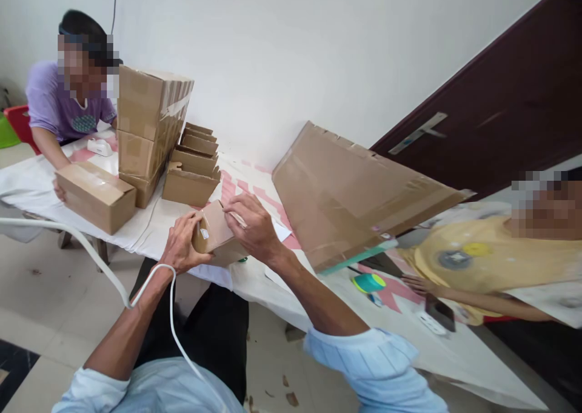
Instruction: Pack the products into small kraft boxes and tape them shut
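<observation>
Here's the left hand (184,243), wrapped around one end of a small cardboard box (220,231), fingers along its side and thumb low on the near face. And the right hand (252,225) is up at the opposite side, fingers bunched narrow by the box's upper edge; whether they pinch anything, I can't tell. The box sits in front of the wearer, at the near edge of a table (148,231) under a pale cover.

A white cable (91,249) runs across the left forearm. Just beyond the hands, a row of open-topped boxes (191,182) stands beside a tall stack of closed cartons (140,122). Over on the left, a person in purple (73,107) has a hand on a closed carton (97,194). To the right, a big cardboard panel (354,201) leans at a slant; past it, a teal cup (368,282), and a person in yellow (491,255) with one forearm on the table.
</observation>
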Demonstrator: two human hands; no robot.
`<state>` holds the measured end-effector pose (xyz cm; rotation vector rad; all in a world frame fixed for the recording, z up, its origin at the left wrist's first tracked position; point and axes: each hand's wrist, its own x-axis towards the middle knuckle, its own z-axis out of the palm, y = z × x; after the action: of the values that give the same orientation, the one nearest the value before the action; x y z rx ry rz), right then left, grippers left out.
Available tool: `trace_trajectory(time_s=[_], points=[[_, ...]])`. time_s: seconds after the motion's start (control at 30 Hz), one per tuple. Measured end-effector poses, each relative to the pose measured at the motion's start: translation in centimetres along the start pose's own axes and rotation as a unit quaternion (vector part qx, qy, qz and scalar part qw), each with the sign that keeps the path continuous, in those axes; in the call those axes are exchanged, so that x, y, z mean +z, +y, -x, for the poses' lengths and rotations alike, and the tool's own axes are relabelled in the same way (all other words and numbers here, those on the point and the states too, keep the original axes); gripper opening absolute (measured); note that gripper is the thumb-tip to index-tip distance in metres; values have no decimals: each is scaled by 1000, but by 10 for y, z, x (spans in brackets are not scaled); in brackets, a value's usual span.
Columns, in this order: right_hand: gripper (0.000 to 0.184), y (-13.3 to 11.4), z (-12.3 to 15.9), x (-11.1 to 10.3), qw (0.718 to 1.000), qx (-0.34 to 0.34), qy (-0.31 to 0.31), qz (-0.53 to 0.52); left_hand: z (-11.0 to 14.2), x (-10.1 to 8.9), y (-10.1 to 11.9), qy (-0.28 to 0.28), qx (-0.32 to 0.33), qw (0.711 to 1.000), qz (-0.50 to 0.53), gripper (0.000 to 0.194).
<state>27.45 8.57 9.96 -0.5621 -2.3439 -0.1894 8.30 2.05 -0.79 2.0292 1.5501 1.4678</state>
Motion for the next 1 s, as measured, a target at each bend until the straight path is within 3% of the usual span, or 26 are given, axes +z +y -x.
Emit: trace_trajectory(time_s=[0.17,0.33,0.5,0.6,0.73,0.9,1.0], points=[[14,9,20,-1,989,104,77,-74,6,-17,-28,-27,-15,998,49,109],[16,25,59,20,958,225,147,-103,1,-37,-49,-31,-64,994,77,133],[26,32,101,43,889,364,242,-137,-8,-56,-64,-41,-117,980,157,116],[32,23,119,56,840,428,266,-201,-10,-70,-77,-16,-150,956,252,120],[32,0,123,72,803,446,251,-305,-14,-86,-91,13,-160,930,332,122],[23,-27,112,70,810,401,251,-345,-14,-94,-94,4,-181,912,368,115],[20,-36,108,64,817,381,249,-354,-12,-97,-93,-10,-172,916,363,105]])
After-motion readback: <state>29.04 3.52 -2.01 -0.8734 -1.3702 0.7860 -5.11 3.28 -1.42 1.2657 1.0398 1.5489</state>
